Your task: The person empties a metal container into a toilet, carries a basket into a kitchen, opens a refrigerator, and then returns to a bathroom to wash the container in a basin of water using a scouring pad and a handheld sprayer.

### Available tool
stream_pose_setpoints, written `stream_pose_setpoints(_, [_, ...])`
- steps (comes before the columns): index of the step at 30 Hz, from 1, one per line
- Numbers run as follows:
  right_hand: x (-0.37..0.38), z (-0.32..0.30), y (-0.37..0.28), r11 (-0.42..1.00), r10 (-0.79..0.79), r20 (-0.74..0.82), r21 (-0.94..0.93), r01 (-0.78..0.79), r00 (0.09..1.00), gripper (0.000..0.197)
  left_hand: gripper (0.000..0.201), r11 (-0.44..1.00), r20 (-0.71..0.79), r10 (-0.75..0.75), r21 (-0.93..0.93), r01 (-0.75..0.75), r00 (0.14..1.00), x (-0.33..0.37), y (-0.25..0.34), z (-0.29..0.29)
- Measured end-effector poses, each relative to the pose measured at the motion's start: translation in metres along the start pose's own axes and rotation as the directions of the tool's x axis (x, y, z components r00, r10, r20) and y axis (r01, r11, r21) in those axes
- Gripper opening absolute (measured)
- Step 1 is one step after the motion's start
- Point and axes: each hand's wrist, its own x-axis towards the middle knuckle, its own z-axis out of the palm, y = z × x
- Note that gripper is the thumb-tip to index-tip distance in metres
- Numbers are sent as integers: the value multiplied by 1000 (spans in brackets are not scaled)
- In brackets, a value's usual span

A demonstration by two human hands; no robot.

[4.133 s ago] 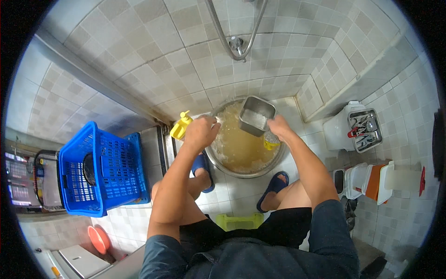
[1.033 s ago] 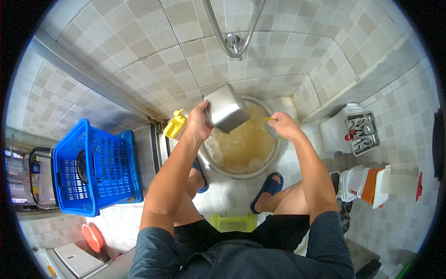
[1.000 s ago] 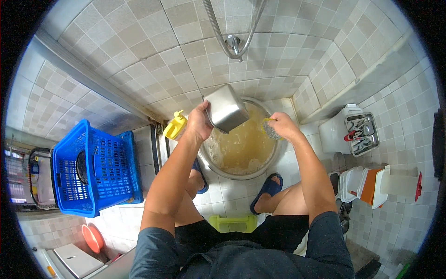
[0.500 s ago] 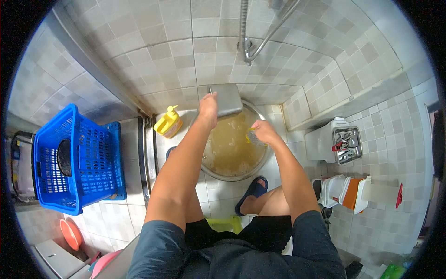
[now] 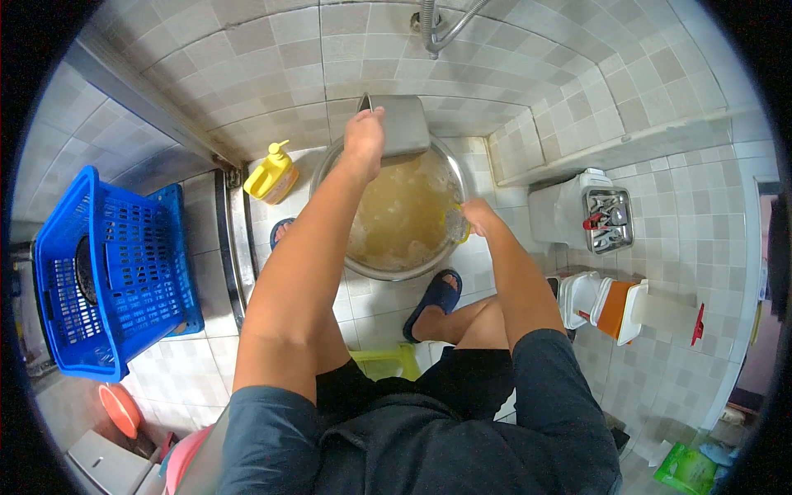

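My left hand [image 5: 365, 140] grips the rim of a rectangular metal pan [image 5: 403, 122], which is tilted over the far side of a large round metal basin [image 5: 394, 275]. Murky yellowish water [image 5: 403, 206] with patches of foam lies in the basin. At the basin's right rim, my right hand [image 5: 480, 216] is closed on a grey mesh scrubber with yellow parts [image 5: 456, 224]. The fingers hide part of the scrubber. Left of the basin stands a yellow pump bottle [image 5: 271, 175].
A blue plastic basket [image 5: 124, 272] stands at the left. On the right, a metal container of utensils [image 5: 608, 219] and several upright white and orange containers [image 5: 615, 307] stand by the wall. A shower hose [image 5: 429, 25] hangs ahead. A green stool [image 5: 388, 361] is beneath me.
The whole view has shifted a little. The pan is slightly farther from me over the basin's far edge. My right hand with the scrubber has moved outward to the right rim.
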Motion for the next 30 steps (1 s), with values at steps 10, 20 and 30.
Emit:
stream_pose_setpoints(10, [0, -39, 64, 786, 98, 356, 546, -292, 929, 32, 62, 998, 33, -55, 19, 54, 998, 3, -7, -1])
stream_pose_setpoints(20, [16, -43, 88, 989, 149, 121, -3, -149, 981, 29, 63, 997, 107, -70, 18, 69, 992, 24, -21, 2])
stream_pose_setpoints(30, [-70, -59, -115, 712, -689, -452, -278, 645, 566, 34, 56, 994, -10, -68, -92, 67, 998, -7, 1, 19])
